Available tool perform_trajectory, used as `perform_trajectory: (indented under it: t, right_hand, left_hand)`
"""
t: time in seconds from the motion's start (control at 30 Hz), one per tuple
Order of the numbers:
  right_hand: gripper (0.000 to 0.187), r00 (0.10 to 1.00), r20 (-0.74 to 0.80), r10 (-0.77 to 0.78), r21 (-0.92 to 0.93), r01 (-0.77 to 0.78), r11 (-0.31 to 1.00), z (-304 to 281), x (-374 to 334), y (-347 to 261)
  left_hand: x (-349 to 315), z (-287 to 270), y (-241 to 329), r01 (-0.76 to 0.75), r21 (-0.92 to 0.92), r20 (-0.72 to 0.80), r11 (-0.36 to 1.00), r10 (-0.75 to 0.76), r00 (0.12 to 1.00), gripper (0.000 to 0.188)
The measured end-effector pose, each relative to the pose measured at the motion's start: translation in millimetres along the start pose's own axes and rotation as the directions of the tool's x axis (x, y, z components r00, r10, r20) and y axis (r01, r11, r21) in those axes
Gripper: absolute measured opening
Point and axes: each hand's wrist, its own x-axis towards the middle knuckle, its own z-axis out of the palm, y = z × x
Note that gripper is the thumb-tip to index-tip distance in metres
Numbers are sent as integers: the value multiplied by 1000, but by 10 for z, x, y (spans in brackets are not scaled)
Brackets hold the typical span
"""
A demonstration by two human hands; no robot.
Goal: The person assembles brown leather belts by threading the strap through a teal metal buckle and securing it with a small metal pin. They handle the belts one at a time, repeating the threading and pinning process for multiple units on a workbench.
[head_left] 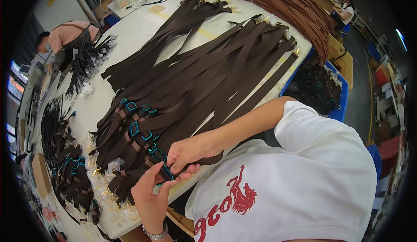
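Observation:
At the near edge of the table, my left hand [150, 194], with a metal-band watch [155, 232] on its wrist, pinches a dark slide buckle [167, 172] with teal edges. My right hand [184, 155] is closed against the same buckle, its fingers on the dark brown strap [210, 159] that runs through it. The strap's loose end trails to the right, below my right wrist. Just beyond my hands, several teal-edged buckles [134, 129] are threaded on brown straps lying side by side. My palms hide part of the buckle.
Long brown webbing straps [195, 74] cover much of the white table [134, 38]. Clear plastic scraps [104, 185] and black strap bundles [71, 168] lie to the left. A blue crate [343, 96] of black straps stands at right. Two people [71, 40] work farther off, one at each side.

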Motion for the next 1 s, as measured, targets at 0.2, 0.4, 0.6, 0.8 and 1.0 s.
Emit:
perform_trajectory:
  t: [0.2,0.4,0.6,0.8,1.0]
  right_hand:
    - [28,996,-58,-74,-95,68,993,190,-171,-188]
    - [27,994,-71,-77,-4,77,997,161,-43,-18]
    - [34,806,-72,-587,-705,375,602,-14,14,-27]
    - [28,792,72,-606,-451,568,689,128,136,-562]
    - [23,587,115,-801,-718,606,342,124,255,-640]
  left_hand:
    - [-51,-199,28,89,-152,32,984,-85,996,52]
    - [-78,-55,-49,52,-118,-8,992,-54,999,52]
    - [23,-134,91,-214,42,-119,976,218,969,58]
    - [96,-370,271,-272,198,-200,942,310,929,45]
    - [149,-263,269,-189,481,-486,856,440,755,13]
